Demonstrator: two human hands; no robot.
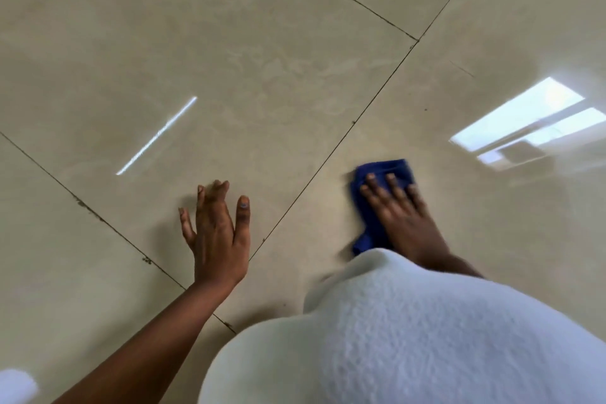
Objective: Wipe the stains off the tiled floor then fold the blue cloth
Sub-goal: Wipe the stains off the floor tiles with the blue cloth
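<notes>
On the left, our bare left hand lay with fingers spread, seemingly propped on the glossy beige tiled floor, gripping nothing. We judged that on so polished a surface this palm could skid if we leaned further, the more so if the tile was damp, which we could not tell. Thin dark grout lines crossed between the large square tiles, with small dark specks clinging along them; a flat wipe might pass over these, since the seams seemed to sit lower than the glaze. Bright window reflections glared off the floor and could hide faint stains from us.

Further right, our right hand pressed flat, fingers together, on the small bunched blue cloth, which sat on the tile just right of the diagonal seam. The cloth looked soft and already crumpled, so we feared it would roll up under the palm and leave streaks. Below it hung our white fleecy garment, nubbly in texture, near enough to drag over the wiped patch.
</notes>
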